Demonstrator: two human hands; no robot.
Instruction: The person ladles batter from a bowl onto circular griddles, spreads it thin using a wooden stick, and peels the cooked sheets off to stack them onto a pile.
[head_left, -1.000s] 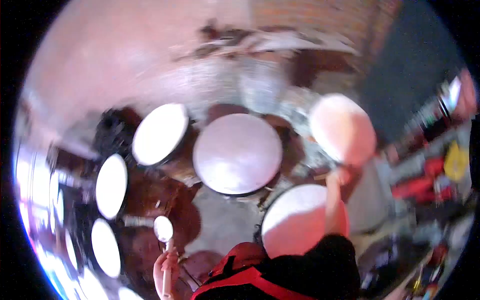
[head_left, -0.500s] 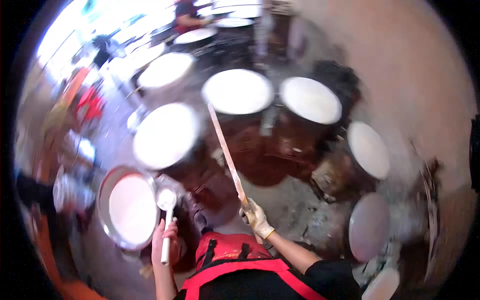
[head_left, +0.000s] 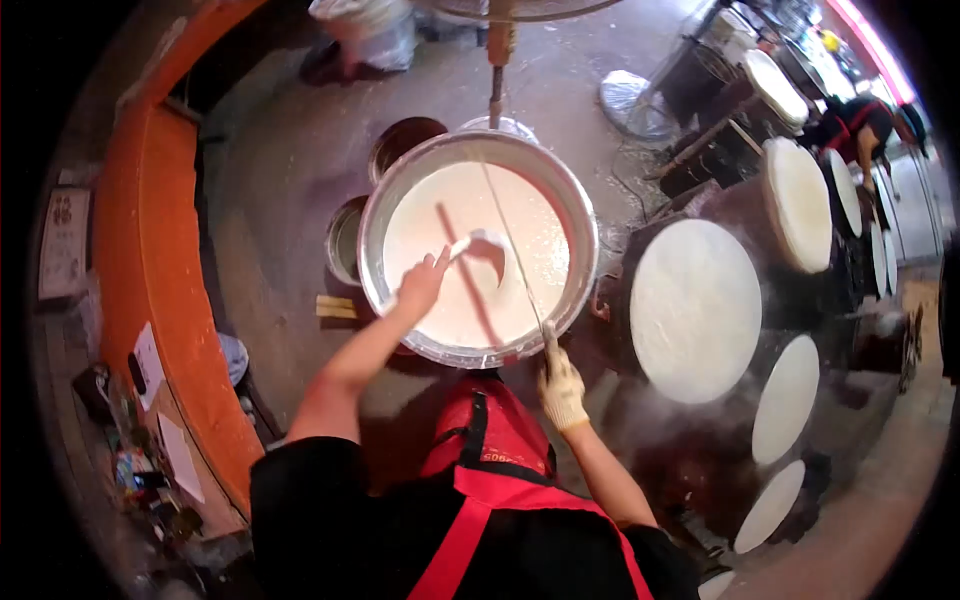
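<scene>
A large metal pot (head_left: 378,225) of creamy white batter (head_left: 425,320) stands right in front of me. My left hand (head_left: 422,285), bare, is closed around the pale handle of a ladle (head_left: 487,252), whose bowl is at the batter; how deep it dips I cannot tell. In my right hand (head_left: 562,388), which wears a light work glove, is a long thin wooden stick (head_left: 514,240). The stick extends over the pot from its near right rim toward the far side. A dark reddish strip across the batter looks like its shadow.
Round white-topped griddles (head_left: 695,310) stand to the right, with steam near them. At upper right another person (head_left: 865,125) bends over similar rounds. An orange counter (head_left: 170,270) runs along the left. Smaller pots (head_left: 400,140) sit behind the big pot, below a post (head_left: 497,60).
My view has swung left, bringing the pot from the lower left to the centre. The ladle has moved from beside the pot to over the batter, and the stick now spans the pot.
</scene>
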